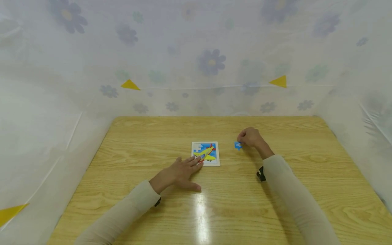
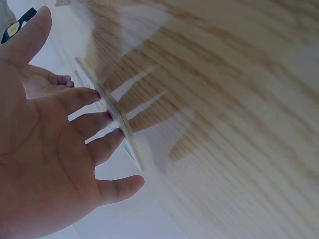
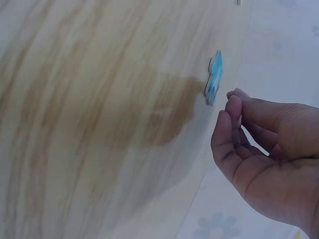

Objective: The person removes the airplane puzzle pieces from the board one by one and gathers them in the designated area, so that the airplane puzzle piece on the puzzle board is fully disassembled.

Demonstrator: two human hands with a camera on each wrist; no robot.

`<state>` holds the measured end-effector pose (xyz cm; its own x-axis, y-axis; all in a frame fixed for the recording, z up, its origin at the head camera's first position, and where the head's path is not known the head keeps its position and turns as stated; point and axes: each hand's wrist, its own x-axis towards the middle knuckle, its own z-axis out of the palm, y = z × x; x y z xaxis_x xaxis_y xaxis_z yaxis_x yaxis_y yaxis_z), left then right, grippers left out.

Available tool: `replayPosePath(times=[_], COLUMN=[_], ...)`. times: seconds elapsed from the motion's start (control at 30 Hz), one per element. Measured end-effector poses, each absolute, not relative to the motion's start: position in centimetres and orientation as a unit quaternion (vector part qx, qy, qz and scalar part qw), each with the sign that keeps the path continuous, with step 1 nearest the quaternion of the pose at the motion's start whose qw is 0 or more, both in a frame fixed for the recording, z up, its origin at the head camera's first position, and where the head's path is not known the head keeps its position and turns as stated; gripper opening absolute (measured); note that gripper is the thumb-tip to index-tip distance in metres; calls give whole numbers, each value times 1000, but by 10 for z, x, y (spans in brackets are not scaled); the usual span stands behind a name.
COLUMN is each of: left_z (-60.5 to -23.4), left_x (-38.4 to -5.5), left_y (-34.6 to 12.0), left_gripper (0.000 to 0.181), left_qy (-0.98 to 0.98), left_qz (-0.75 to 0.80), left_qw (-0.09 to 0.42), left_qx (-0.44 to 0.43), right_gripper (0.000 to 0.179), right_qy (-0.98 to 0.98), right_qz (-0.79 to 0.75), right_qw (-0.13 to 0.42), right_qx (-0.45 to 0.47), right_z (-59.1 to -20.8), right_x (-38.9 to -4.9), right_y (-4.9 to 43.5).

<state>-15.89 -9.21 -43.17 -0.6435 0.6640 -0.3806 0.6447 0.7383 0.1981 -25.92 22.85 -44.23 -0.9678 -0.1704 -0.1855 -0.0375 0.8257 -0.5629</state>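
Note:
My left hand (image 1: pixel 184 173) lies with spread fingers on the lower left of a small framed puzzle (image 1: pixel 219 154). The puzzle picture is a yellow airplane with red parts on blue, and a pale gap shows at its upper left. In the left wrist view the fingertips of the left hand (image 2: pixel 55 129) touch the puzzle board's edge (image 2: pixel 130 137). Right of the puzzle, a blue puzzle piece (image 1: pixel 238 146) lies on the table. Beside it is my right hand (image 1: pixel 251 137), fingers curled and thumb meeting the fingertips. In the right wrist view the piece (image 3: pixel 214 79) appears slightly apart from the fingertips.
A wood-grain table (image 1: pixel 147 136) lies under both hands. Pale flowered sheeting (image 1: pixel 183 51) encloses its back and sides, with yellow triangles (image 1: pixel 279 81) on it. A dark strap (image 1: pixel 261 174) shows at the right wrist.

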Motion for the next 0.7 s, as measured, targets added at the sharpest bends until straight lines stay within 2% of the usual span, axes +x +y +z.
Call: replayPosePath(times=[0.7], left_z=[-436], left_x=[-161], left_y=[-96], left_gripper=[92], left_qy=[905], left_qz=[45], left_qw=[221], left_qx=[360], right_gripper=[22], right_qy=[936], right_qz=[-325], right_qw=[107], right_qx=[-79], right_z=[-443], right_x=[-266], right_y=[182])
